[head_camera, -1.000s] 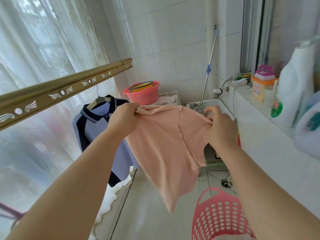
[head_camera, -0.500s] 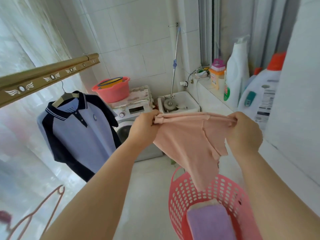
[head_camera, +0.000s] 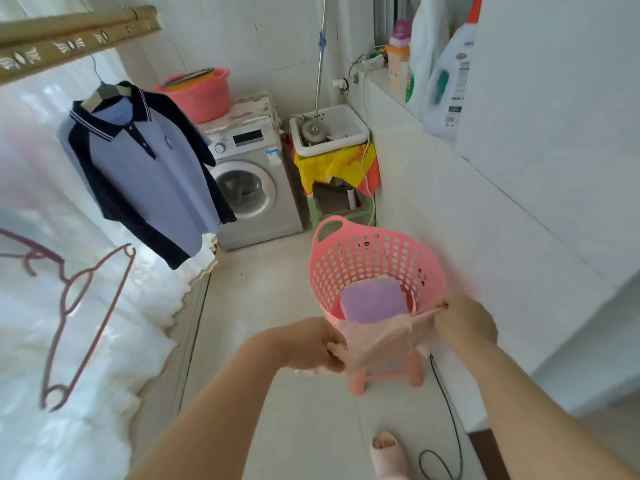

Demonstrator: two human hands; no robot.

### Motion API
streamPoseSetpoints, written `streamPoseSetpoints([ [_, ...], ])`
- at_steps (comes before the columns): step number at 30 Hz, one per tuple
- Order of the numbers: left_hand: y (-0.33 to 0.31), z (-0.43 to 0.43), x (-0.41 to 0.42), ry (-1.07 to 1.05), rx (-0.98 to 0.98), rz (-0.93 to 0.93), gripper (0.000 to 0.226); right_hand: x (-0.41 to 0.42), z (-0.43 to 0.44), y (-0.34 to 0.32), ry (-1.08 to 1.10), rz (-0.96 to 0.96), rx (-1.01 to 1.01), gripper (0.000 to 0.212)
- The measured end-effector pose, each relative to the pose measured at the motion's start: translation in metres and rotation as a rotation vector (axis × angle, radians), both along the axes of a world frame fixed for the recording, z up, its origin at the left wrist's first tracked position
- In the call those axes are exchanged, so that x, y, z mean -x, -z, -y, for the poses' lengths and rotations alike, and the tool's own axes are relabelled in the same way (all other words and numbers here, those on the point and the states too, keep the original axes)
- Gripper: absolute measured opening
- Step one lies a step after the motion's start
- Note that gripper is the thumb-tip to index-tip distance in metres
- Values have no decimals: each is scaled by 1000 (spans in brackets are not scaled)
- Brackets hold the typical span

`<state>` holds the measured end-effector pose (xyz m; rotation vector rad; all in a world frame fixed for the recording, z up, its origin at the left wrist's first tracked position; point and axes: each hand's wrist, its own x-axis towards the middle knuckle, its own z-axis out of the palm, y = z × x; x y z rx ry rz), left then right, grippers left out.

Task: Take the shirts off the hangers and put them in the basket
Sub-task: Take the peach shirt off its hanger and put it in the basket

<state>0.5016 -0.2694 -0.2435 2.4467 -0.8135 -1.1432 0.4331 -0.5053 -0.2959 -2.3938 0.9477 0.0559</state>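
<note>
Both hands hold a peach-pink shirt (head_camera: 375,342) stretched over the near rim of the pink perforated basket (head_camera: 374,258). My left hand (head_camera: 317,344) grips its left edge and my right hand (head_camera: 464,323) pinches its right edge. A folded purple garment (head_camera: 372,301) lies inside the basket. A blue polo shirt with navy sleeves (head_camera: 149,171) still hangs on a hanger (head_camera: 104,90) from the gold rail (head_camera: 69,32). An empty pink hanger (head_camera: 86,317) hangs at the left.
A washing machine (head_camera: 249,181) with a pink tub (head_camera: 197,91) on top stands at the back, beside a white sink (head_camera: 329,129). Detergent bottles (head_camera: 446,71) line the right ledge. A black cord (head_camera: 446,427) and my slippered foot (head_camera: 388,452) are on the floor.
I have lowered the pink shirt from chest height down to the basket's near rim, and my view has tilted down toward the floor.
</note>
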Motion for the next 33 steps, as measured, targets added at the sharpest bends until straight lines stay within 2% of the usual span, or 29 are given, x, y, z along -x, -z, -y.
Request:
streamPoseSetpoints([
  [3,4,-3,19,14,-12,-54,4,-9,-11,8,-127,192,-70,29],
  [5,3,-3,23,42,-40,-82,4,-20,-27,11,-290,287,-238,34],
  [7,-1,-3,20,33,-16,-127,9,-24,-47,17,-437,231,-443,42],
  [9,-10,-2,12,-24,61,-143,12,-19,-61,29,-507,97,-608,35],
  [11,-17,-1,-1,-100,132,-127,20,-11,-62,44,-433,7,-831,52],
  [12,-18,-1,-9,-130,159,-122,20,-7,-60,49,-389,-13,-879,59],
  [13,-22,1,-16,-146,176,-118,16,-4,-57,54,-413,-7,-895,63],
  [15,-23,9,-32,-186,200,-94,12,-4,-45,59,-569,-72,-776,71],
  [17,-20,21,-52,-340,245,-40,30,-8,-34,65,-665,-140,-626,75],
  [18,-18,27,-62,-441,297,4,35,-13,-29,70,-648,-146,-563,67],
  [20,-8,38,-82,-636,467,128,34,-24,-20,78,-540,-70,-482,30],
  [21,3,45,-92,-763,560,186,41,-31,-14,82,-473,-45,-522,23],
  [22,12,45,-96,-913,627,204,57,-35,-13,77,-420,-33,-608,23],
  [24,46,45,-101,-1162,581,26,89,-47,-7,77,-365,-79,-725,27],
  [27,116,43,-78,-1146,188,-313,88,-61,3,89,-336,-113,-772,36],
  [28,133,42,-66,-1123,124,-386,89,-63,6,91,-315,-112,-790,38],
  [31,159,45,-45,-1105,149,-528,88,-68,15,101,-219,-91,-827,38],
  [33,164,46,-41,-1134,235,-479,74,-68,20,103,-157,-94,-863,38],
])
